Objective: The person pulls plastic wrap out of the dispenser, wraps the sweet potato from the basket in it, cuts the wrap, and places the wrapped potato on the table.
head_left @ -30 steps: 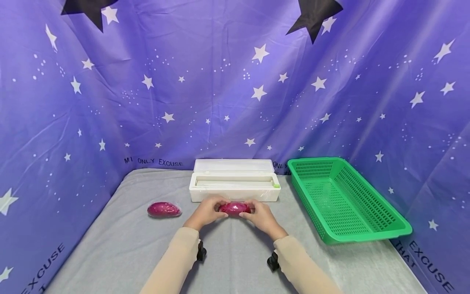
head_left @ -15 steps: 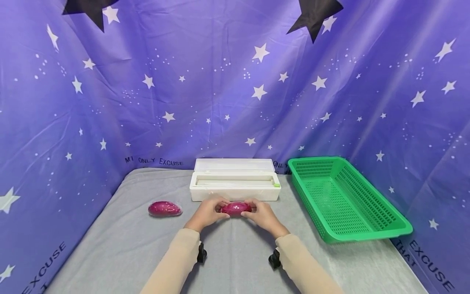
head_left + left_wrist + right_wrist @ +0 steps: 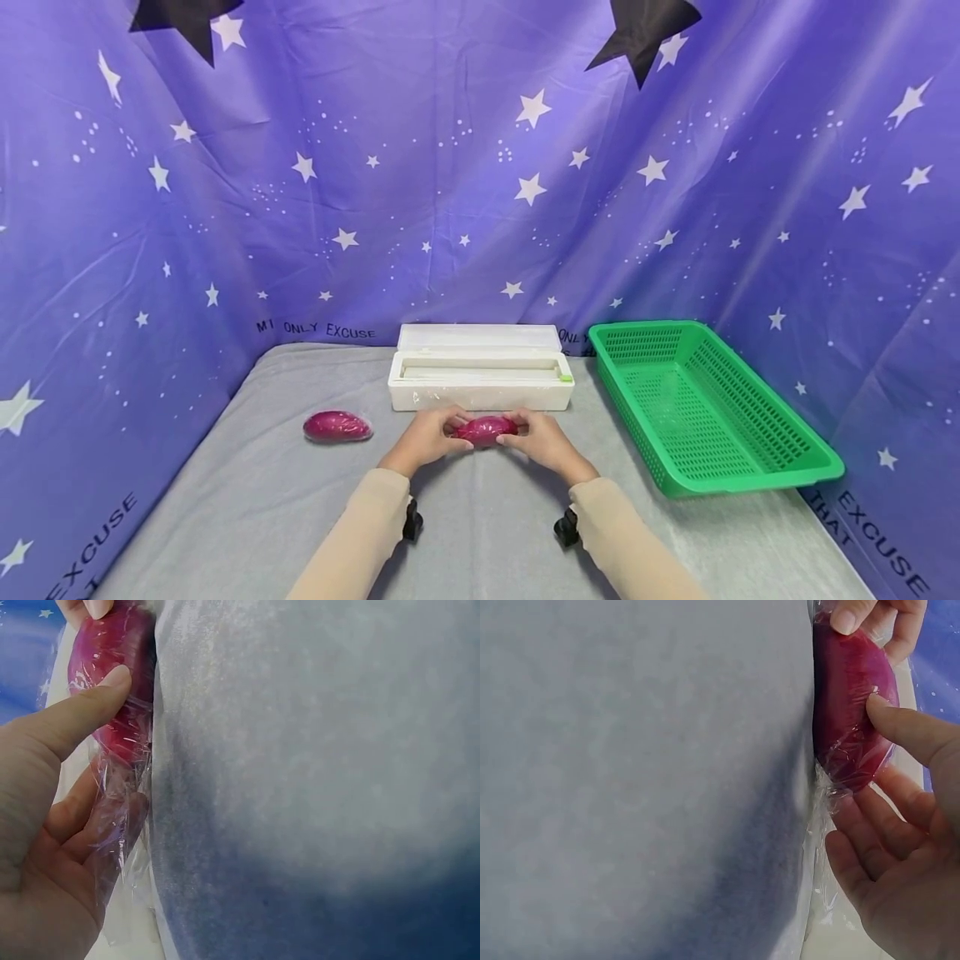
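Observation:
A smooth magenta oval object (image 3: 486,431), its exact kind unclear, lies crosswise on the grey cloth and is wrapped in clear cling film (image 3: 120,817). My left hand (image 3: 430,437) holds its left end, the thumb on the near side and the fingers behind, among loose film. At the other end my right hand (image 3: 542,442) pinches it the same way. In the right wrist view, film trails past the fingers of the right hand (image 3: 900,847). Just behind both hands stands a white cling film dispenser (image 3: 480,396) with its lid (image 3: 480,337) raised.
A second magenta oval object (image 3: 337,426), also in clear film, lies on the cloth (image 3: 285,500) to the left. The green plastic basket (image 3: 742,485) stands at the right. A purple star-printed curtain (image 3: 435,208) closes off the back and sides.
Both hands stay at the ends of the magenta oval object. It has shifted slightly right and nearer, and the right hand has moved a little to the right.

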`<move>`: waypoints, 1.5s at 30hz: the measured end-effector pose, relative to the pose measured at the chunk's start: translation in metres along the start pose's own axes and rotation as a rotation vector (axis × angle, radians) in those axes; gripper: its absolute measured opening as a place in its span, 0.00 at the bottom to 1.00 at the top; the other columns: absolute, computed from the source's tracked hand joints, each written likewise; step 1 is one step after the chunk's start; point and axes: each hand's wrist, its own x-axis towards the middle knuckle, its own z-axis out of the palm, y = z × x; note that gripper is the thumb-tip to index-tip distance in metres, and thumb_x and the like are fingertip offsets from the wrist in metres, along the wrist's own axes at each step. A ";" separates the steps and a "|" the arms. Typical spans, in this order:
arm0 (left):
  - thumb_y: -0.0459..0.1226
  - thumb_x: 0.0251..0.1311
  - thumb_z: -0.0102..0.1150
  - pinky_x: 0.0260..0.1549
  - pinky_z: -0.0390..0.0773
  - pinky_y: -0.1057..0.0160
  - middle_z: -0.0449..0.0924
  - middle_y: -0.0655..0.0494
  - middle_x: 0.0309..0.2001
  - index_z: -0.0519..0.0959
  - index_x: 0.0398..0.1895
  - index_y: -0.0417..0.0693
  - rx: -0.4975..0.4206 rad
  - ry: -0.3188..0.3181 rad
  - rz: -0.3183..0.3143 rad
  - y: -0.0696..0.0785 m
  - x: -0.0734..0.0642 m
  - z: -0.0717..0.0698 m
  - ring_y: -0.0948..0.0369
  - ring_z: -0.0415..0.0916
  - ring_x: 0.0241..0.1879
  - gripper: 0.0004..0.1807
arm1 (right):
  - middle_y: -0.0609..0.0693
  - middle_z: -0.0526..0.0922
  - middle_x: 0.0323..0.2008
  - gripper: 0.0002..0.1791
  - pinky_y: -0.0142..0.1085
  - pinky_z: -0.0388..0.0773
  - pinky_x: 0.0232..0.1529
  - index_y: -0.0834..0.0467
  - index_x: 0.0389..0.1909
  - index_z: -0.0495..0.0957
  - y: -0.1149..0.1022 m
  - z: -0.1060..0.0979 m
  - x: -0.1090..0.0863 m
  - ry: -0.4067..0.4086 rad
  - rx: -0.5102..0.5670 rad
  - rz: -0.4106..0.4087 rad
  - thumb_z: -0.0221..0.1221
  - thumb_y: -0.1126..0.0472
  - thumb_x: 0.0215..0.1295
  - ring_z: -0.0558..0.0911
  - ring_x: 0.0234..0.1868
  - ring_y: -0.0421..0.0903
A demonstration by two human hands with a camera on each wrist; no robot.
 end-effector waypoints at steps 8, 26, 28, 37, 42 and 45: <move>0.39 0.52 0.77 0.44 0.82 0.59 0.87 0.54 0.43 0.83 0.50 0.50 0.005 -0.027 0.012 -0.003 -0.002 0.000 0.59 0.84 0.42 0.21 | 0.60 0.85 0.48 0.25 0.43 0.83 0.46 0.67 0.55 0.80 -0.001 0.002 -0.004 0.004 0.011 0.009 0.71 0.58 0.60 0.85 0.45 0.53; 0.43 0.55 0.75 0.45 0.81 0.59 0.87 0.55 0.40 0.82 0.50 0.51 0.042 -0.145 0.059 0.004 -0.012 -0.006 0.62 0.83 0.41 0.20 | 0.53 0.86 0.42 0.23 0.43 0.82 0.46 0.64 0.51 0.81 -0.005 -0.005 -0.019 -0.086 -0.065 -0.007 0.70 0.53 0.61 0.84 0.42 0.47; 0.43 0.55 0.75 0.45 0.82 0.58 0.87 0.55 0.40 0.82 0.51 0.49 0.055 -0.160 0.087 0.005 -0.014 -0.008 0.61 0.83 0.42 0.21 | 0.52 0.86 0.40 0.22 0.43 0.82 0.46 0.63 0.50 0.82 -0.005 -0.006 -0.021 -0.098 -0.076 -0.011 0.70 0.52 0.62 0.84 0.41 0.46; 0.48 0.60 0.70 0.45 0.81 0.60 0.86 0.56 0.43 0.80 0.56 0.50 0.136 -0.230 0.107 0.008 -0.022 -0.014 0.64 0.81 0.42 0.23 | 0.52 0.86 0.39 0.19 0.45 0.82 0.43 0.57 0.49 0.82 -0.007 -0.011 -0.027 -0.162 -0.070 -0.038 0.67 0.48 0.65 0.84 0.40 0.46; 0.49 0.60 0.70 0.42 0.80 0.62 0.86 0.58 0.42 0.81 0.55 0.51 0.114 -0.247 0.103 0.008 -0.026 -0.016 0.70 0.80 0.35 0.22 | 0.48 0.85 0.35 0.20 0.39 0.79 0.34 0.57 0.50 0.82 -0.010 -0.015 -0.029 -0.199 -0.093 -0.034 0.67 0.47 0.65 0.81 0.34 0.42; 0.49 0.60 0.70 0.39 0.80 0.64 0.86 0.59 0.40 0.82 0.54 0.51 0.069 -0.263 0.090 0.010 -0.030 -0.017 0.72 0.78 0.29 0.22 | 0.47 0.85 0.33 0.21 0.37 0.77 0.31 0.58 0.51 0.80 -0.011 -0.017 -0.031 -0.231 -0.081 -0.037 0.67 0.48 0.65 0.80 0.31 0.40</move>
